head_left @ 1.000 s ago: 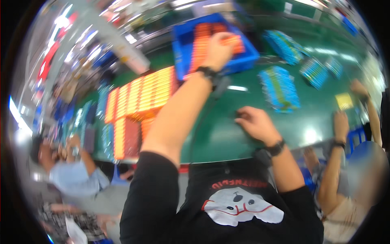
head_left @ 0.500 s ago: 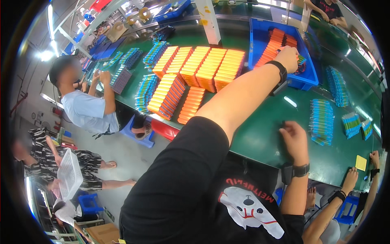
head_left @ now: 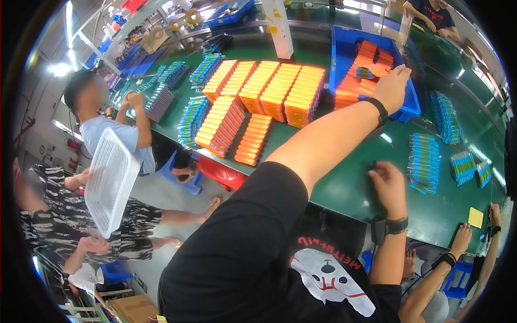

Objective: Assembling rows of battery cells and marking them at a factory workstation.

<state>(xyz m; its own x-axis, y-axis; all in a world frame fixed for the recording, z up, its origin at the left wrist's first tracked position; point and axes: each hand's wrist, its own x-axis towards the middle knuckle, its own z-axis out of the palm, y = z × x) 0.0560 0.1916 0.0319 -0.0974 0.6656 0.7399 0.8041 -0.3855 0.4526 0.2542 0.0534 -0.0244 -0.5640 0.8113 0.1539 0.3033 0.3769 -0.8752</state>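
My left arm stretches across the green table to a blue bin. Over its right side is my left hand, back upward, its fingers extended and partly turned from view; nothing shows in them. Orange packs of side-by-side cylinders, resembling battery packs, fill the bin's left part, and a small blue-green pack lies among them. My right hand rests near the table's front edge, loosely curled with the thumb apart, holding nothing visible. Right of it lies a row of blue-green packs.
Stacked orange packs stand left of my left arm. More blue-green packs lie at the right, near a yellow block and another person's hands. Seated at left is a person in light blue; behind, a person carries a white basket. A white post rises beyond.
My left hand has moved right, from inside the bin to over its right side, uncovering the blue-green pack. My right hand has hardly moved. The person with the white basket has come closer.
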